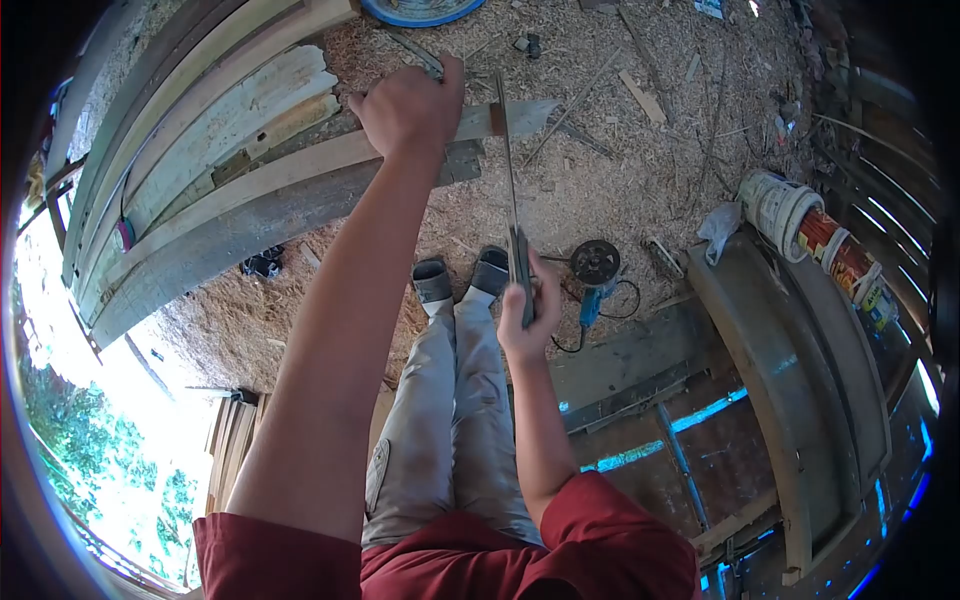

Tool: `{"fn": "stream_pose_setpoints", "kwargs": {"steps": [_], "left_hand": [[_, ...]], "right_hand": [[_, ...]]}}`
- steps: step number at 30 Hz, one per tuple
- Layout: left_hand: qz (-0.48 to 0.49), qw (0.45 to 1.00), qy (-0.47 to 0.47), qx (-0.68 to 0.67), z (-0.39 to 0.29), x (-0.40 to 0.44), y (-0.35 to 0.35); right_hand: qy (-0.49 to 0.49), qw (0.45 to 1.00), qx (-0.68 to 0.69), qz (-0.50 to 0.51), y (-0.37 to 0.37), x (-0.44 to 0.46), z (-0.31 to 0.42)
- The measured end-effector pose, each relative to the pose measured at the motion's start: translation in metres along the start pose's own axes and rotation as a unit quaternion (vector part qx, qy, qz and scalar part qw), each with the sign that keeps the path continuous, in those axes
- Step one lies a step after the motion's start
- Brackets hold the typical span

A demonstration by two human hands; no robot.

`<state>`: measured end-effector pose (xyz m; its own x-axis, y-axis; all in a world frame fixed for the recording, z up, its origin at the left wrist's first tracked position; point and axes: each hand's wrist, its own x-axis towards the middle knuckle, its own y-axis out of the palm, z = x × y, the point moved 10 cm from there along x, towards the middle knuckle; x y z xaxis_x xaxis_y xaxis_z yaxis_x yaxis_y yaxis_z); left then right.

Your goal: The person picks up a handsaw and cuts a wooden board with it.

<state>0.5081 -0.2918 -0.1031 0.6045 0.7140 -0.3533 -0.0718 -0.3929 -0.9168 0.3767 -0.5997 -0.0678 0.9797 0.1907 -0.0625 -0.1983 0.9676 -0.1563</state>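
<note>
My right hand (530, 305) is wrapped round the handle of a hand saw (511, 180), whose thin blade points away from me. The blade's far part crosses a narrow wooden board (340, 152) near its right end. Further left along that board, my left hand (408, 108) rests on top with its fingers curled over it; the fingertips are partly hidden. Other long curved-looking planks (200, 150) lie beside the board on the left.
A blue power tool with a round disc (597, 264) and cord lies right of my feet. White buckets (785, 215) stand at the right, near curved wooden pieces (770, 370). Shavings and offcuts (642, 97) cover the ground. A blue-rimmed basin (425, 20) is at the top.
</note>
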Motion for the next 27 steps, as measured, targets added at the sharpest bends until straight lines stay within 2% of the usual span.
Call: {"fn": "stream_pose_setpoints", "kwargs": {"steps": [3, 5, 6, 8, 9, 11, 12, 14, 17, 21, 23, 24, 25, 27], "left_hand": [[-0.003, 1.000, -0.003, 0.001, 0.000, 0.002, -0.002], [0.003, 1.000, -0.002, 0.003, -0.001, 0.000, -0.002], [0.000, 1.000, -0.001, 0.003, -0.002, -0.001, -0.003], [-0.006, 1.000, -0.002, 0.005, 0.000, 0.000, -0.003], [-0.013, 1.000, -0.001, 0.009, 0.000, 0.000, -0.003], [-0.016, 1.000, 0.003, 0.016, 0.000, 0.001, -0.001], [-0.012, 1.000, 0.005, 0.008, 0.000, 0.001, -0.002], [-0.008, 1.000, 0.006, -0.001, -0.001, 0.001, -0.003], [0.000, 1.000, 0.003, 0.012, -0.002, 0.000, -0.001], [-0.006, 1.000, 0.002, 0.025, -0.003, 0.002, -0.003], [0.002, 0.999, -0.003, 0.036, -0.001, 0.000, -0.001], [0.000, 0.999, -0.003, 0.033, -0.002, 0.000, -0.001], [-0.003, 1.000, -0.003, 0.030, -0.002, 0.001, -0.001], [-0.001, 0.999, -0.004, 0.033, 0.000, 0.001, 0.001]], "right_hand": [[0.010, 0.999, -0.043, -0.014, -0.010, -0.018, 0.002], [0.086, 0.996, 0.021, 0.005, 0.002, -0.002, -0.005], [0.085, 0.996, 0.020, 0.004, 0.009, 0.018, 0.002], [0.172, 0.984, 0.027, 0.022, 0.029, 0.050, -0.005], [0.174, 0.984, 0.028, 0.021, 0.029, 0.047, -0.008], [0.082, 0.996, 0.043, 0.009, 0.024, 0.041, -0.001], [0.083, 0.996, 0.044, 0.006, 0.017, 0.027, -0.009], [-0.026, 1.000, 0.003, -0.008, -0.002, -0.006, 0.005], [0.026, 0.999, 0.023, -0.003, -0.002, -0.012, 0.011], [0.005, 1.000, 0.013, -0.027, 0.022, 0.051, 0.013], [0.176, 0.983, 0.040, 0.010, 0.033, 0.063, -0.009], [0.108, 0.993, 0.048, -0.010, 0.031, 0.063, 0.004], [0.109, 0.993, 0.050, -0.016, 0.023, 0.050, -0.001], [-0.018, 1.000, -0.007, -0.018, 0.004, 0.012, 0.009]]}}
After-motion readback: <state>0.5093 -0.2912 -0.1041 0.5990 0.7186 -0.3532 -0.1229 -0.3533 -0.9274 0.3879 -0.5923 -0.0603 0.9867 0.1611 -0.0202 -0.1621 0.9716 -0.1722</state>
